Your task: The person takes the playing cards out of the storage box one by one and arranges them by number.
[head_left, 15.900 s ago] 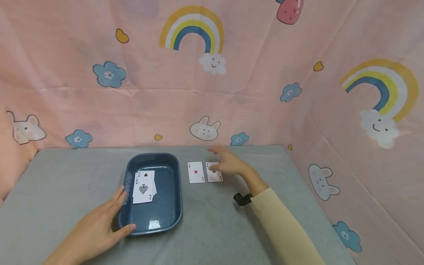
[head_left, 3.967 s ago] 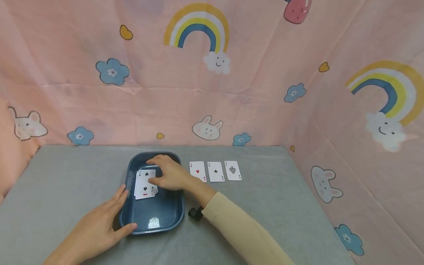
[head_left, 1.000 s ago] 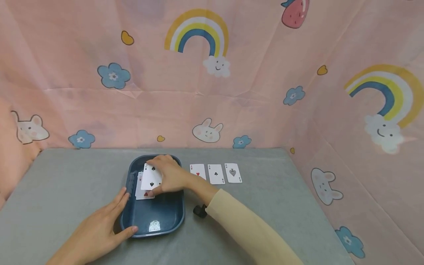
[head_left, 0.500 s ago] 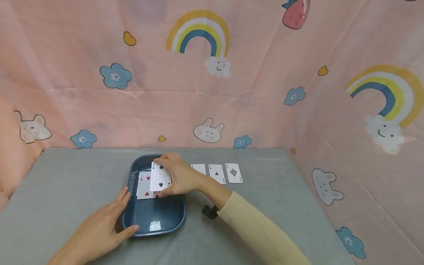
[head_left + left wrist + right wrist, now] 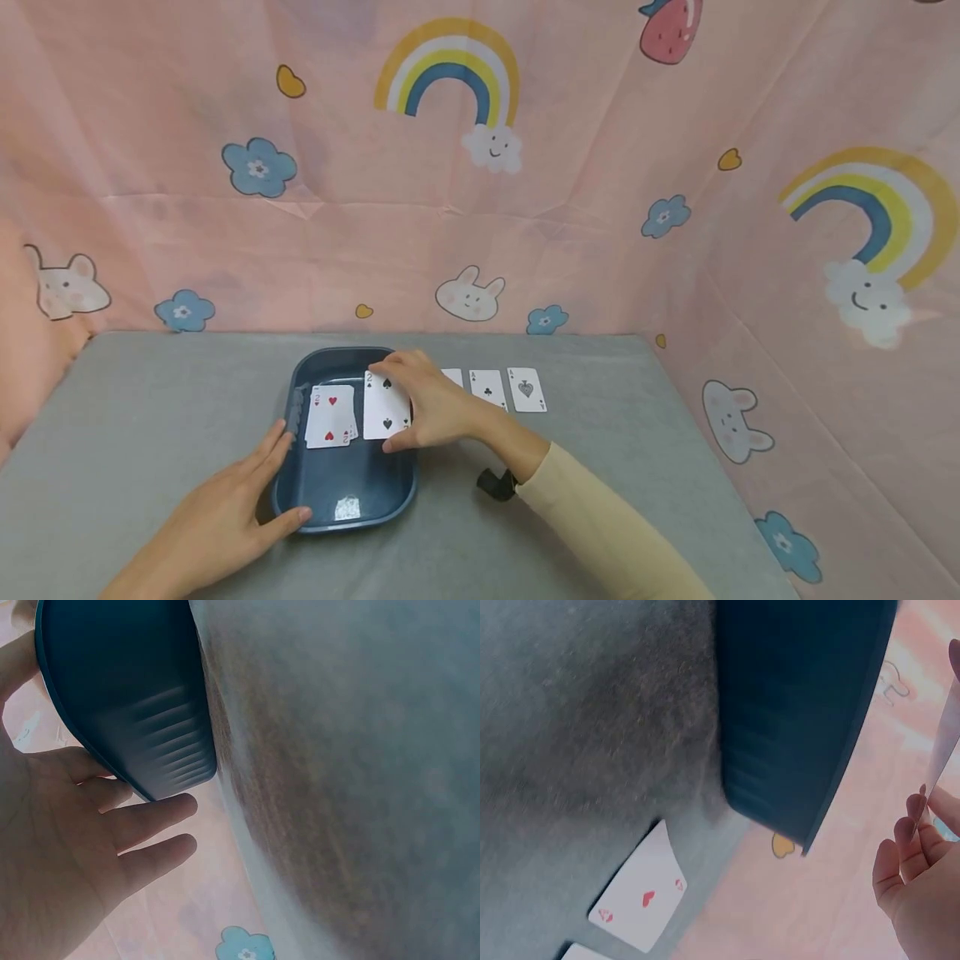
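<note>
One card, the two of spades [image 5: 386,405], is pinched in the right grip [image 5: 431,408], thumb at its near edge and fingers over the far edge, face up and held just above the right side of the blue tray [image 5: 341,508]. In the right wrist view the card [image 5: 943,742] shows edge-on against the fingertips [image 5: 900,832]. The left grip [image 5: 221,521] lies flat with straight fingers against the tray's near left corner, steadying it and holding nothing.

Inside the tray, just left of the lifted card, sits the rest of the pile [image 5: 330,415] with a two of hearts on top. Right of the tray, three aces lie face up in a row on the desk [image 5: 150,400]: the ace of hearts [image 5: 453,377], mostly hidden behind the right hand, then the ace of clubs [image 5: 488,388] and the ace of spades [image 5: 527,389].

I judge this to be the carry step of dealing cards out of the tray. The next move would call for clearing the tray's right wall and setting the card flat on bare desk near the row without disturbing the aces.
</note>
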A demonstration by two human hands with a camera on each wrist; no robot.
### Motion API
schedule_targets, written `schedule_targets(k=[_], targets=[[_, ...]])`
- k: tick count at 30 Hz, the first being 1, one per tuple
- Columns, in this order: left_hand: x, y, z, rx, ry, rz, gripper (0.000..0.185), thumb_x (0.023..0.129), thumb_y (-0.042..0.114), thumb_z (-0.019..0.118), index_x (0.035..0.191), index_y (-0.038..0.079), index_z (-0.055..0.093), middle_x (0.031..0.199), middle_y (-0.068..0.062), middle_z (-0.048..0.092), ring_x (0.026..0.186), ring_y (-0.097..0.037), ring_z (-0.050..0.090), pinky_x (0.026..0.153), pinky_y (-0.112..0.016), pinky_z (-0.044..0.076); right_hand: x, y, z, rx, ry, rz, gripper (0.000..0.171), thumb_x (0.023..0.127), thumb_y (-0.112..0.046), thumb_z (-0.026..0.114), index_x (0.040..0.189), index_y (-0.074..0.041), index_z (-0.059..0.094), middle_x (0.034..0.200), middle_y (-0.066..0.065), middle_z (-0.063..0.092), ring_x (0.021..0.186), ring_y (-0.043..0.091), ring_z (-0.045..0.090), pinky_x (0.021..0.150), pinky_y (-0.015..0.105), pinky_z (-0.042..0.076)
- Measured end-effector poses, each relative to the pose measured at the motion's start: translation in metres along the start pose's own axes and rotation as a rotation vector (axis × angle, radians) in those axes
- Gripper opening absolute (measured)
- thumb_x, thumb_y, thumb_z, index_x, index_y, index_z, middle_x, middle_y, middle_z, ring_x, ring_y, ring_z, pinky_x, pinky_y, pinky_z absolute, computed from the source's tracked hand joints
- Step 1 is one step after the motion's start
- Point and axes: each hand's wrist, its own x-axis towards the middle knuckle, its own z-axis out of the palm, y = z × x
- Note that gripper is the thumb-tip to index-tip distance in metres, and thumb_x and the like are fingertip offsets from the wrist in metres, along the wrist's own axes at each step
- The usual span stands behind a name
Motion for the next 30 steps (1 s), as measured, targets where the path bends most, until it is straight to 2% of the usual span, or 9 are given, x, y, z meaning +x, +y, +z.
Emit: schedule_targets(k=[11,17,22,30], targets=[[0.000,0.002,-0.002,-0.001,0.012,0.002,0.108,0.089,0.076,0.065,0.158,-0.004,0.040,0.167,-0.022,0.033,0.135,-0.048,0.054,0.098,-0.066,0.050,-0.019,0.015,-0.008,0.048,0.032,0.011,0.097,0.073,-0.034,0.093,0.156,-0.010,0.049,0.148,0.009,0.049,0.134,0.024,0.038,0.105,0.044,0.043],[0.000,0.001,-0.002,-0.006,-0.002,-0.004,0.110,0.088,0.077,0.064,0.158,-0.005,0.040,0.167,-0.024,0.032,0.136,-0.049,0.053,0.099,-0.066,0.049,-0.032,0.022,-0.008,0.110,0.039,0.011,0.097,0.072,-0.031,0.095,0.155,-0.008,0.049,0.149,0.008,0.048,0.135,0.024,0.037,0.105,0.046,0.044],[-0.002,0.000,-0.001,-0.015,0.013,0.015,0.107,0.090,0.075,0.065,0.158,-0.004,0.040,0.167,-0.022,0.032,0.135,-0.049,0.054,0.099,-0.065,0.049,-0.044,0.028,-0.005,0.143,0.042,0.042,0.098,0.071,-0.030,0.095,0.155,-0.008,0.049,0.148,0.008,0.048,0.135,0.025,0.037,0.108,0.049,0.043],[-0.001,-0.002,0.000,-0.011,0.024,0.014,0.107,0.090,0.075,0.065,0.158,-0.004,0.040,0.168,-0.021,0.032,0.133,-0.048,0.056,0.098,-0.065,0.050,-0.061,0.041,0.000,0.157,0.058,0.067,0.098,0.071,-0.025,0.095,0.156,-0.009,0.049,0.146,0.009,0.049,0.135,0.027,0.037,0.109,0.051,0.042]])
